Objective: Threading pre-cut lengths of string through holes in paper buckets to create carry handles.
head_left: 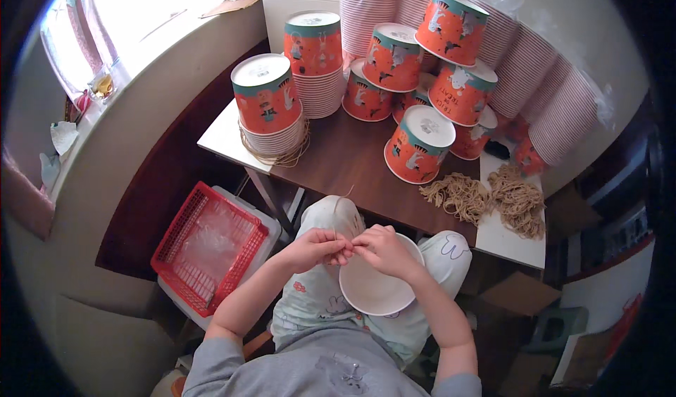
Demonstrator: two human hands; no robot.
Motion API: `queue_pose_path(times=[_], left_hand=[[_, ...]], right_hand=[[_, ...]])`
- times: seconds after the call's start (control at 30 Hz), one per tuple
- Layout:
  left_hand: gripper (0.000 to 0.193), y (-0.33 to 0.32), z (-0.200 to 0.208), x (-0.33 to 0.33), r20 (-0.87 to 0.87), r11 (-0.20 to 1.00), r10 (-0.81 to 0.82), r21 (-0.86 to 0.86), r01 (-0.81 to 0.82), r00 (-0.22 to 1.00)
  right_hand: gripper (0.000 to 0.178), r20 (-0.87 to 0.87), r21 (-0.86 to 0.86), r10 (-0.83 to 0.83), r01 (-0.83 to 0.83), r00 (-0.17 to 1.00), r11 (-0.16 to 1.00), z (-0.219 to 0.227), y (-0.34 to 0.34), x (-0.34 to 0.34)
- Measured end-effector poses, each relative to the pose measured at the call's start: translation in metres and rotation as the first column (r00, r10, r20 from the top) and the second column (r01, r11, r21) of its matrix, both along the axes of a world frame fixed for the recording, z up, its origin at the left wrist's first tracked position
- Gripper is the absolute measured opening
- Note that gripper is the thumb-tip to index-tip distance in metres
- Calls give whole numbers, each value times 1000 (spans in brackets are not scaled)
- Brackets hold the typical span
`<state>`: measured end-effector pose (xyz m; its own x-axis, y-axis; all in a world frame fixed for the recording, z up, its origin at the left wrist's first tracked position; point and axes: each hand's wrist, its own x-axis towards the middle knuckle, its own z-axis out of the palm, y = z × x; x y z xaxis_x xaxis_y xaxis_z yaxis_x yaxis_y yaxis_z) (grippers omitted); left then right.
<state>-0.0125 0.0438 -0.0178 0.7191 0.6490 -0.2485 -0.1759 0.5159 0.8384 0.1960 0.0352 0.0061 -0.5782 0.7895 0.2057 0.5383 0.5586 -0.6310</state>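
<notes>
A white paper bucket (377,293) rests in my lap between my thighs, its wide mouth facing up. Above its far-left rim my two hands meet, fingertips touching. My left hand (320,248) is closed in a pinch, and a thin tan cord (345,196) shows over my knee just beyond it, seeming to run into these fingers. My right hand (386,249) reaches across the bucket's far rim with thumb and fingers pressed together; what lies between them is too small to make out.
On the brown table (338,161) ahead stand several upturned orange buckets (420,145). Two heaps of tan cord (517,200) lie at its right. Tall stacks of nested buckets (370,13) line the wall. A red basket (209,246) holding clear plastic sits at left. A cardboard box (521,291) is at right.
</notes>
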Motion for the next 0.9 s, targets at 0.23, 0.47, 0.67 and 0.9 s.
queue_pose_path(times=[0.23, 0.47, 0.67, 0.9], left_hand=[[14, -6, -7, -7, -64, 990, 131, -34, -133, 989], [4, -4, -16, -12, -62, 987, 155, -20, -157, 986], [3, -7, -7, -15, -207, 958, 91, 286, -28, 974], [10, -8, 11, -3, -314, 893, 128, 448, 28, 941]], right_hand=[[7, -147, -3, -244, 246, 958, 969, 7, -21, -3], [7, -9, 261, -104, 102, 995, 960, -6, -80, -38], [11, 45, 248, -70, 57, 997, 967, -12, -72, -39], [25, -97, -117, -275, 263, 957, 958, -14, -39, -38]])
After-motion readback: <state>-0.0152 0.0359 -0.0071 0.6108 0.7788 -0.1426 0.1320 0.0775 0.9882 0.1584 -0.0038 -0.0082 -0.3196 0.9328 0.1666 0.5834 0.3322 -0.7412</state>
